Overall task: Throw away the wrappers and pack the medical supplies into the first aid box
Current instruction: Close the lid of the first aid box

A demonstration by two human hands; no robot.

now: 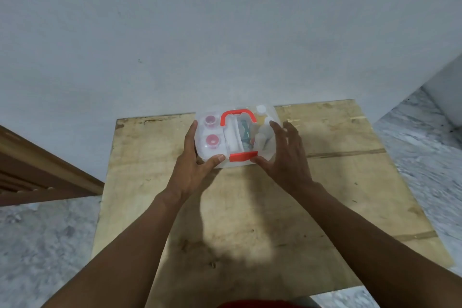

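A clear plastic first aid box [212, 155] with a red handle [237, 116] and a red latch [243, 157] sits at the far edge of the wooden table [250, 207], against the wall. Its lid is down. Through the lid I see two pink-capped round containers on the left, a dark green packet in the middle and white bottles on the right. My left hand [193, 167] grips the box's left front corner, thumb on the front edge. My right hand [285, 157] rests against the right side, fingers spread, thumb near the latch.
The table is a worn plywood board with stains and scratches. A pale wall [225, 32] stands right behind the box. A brown wooden frame [37, 172] lies low at the left. Grey speckled floor [425, 145] surrounds the table.
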